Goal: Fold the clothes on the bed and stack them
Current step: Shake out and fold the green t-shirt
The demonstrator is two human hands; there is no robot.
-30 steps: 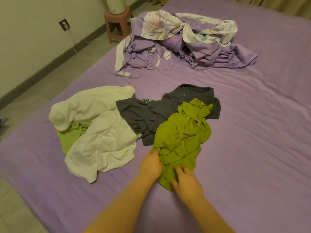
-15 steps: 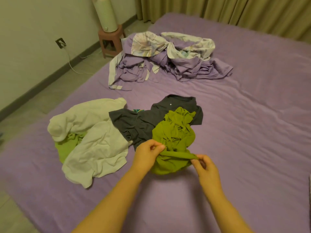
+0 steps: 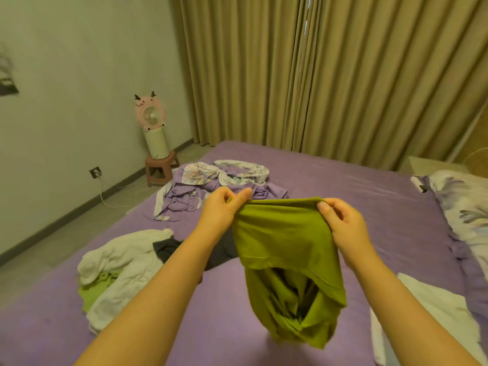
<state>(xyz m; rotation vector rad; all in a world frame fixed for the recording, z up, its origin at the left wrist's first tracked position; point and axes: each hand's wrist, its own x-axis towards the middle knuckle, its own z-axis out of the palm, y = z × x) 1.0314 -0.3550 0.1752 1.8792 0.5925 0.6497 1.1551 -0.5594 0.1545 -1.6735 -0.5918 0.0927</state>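
An olive-green garment (image 3: 285, 247) hangs in the air above the purple bed (image 3: 343, 186). My left hand (image 3: 221, 210) pinches its top edge at the left corner, and my right hand (image 3: 343, 223) grips the same edge at the right. The cloth droops crumpled below them. On the bed to the left lie a white garment (image 3: 124, 262), a dark grey garment (image 3: 166, 248) partly hidden behind my left forearm, and a light green piece (image 3: 92, 293) under the white one.
A rumpled purple and floral sheet (image 3: 211, 186) lies further back on the bed. A pillow (image 3: 464, 207) is at the right, white cloth (image 3: 427, 313) at the lower right. A pink fan (image 3: 153, 128) on a stool stands by the wall. Curtains (image 3: 317, 75) hang behind.
Both hands have lifted the green garment off the pile and spread its top edge wider. The view has tilted up, showing curtains and the fan.
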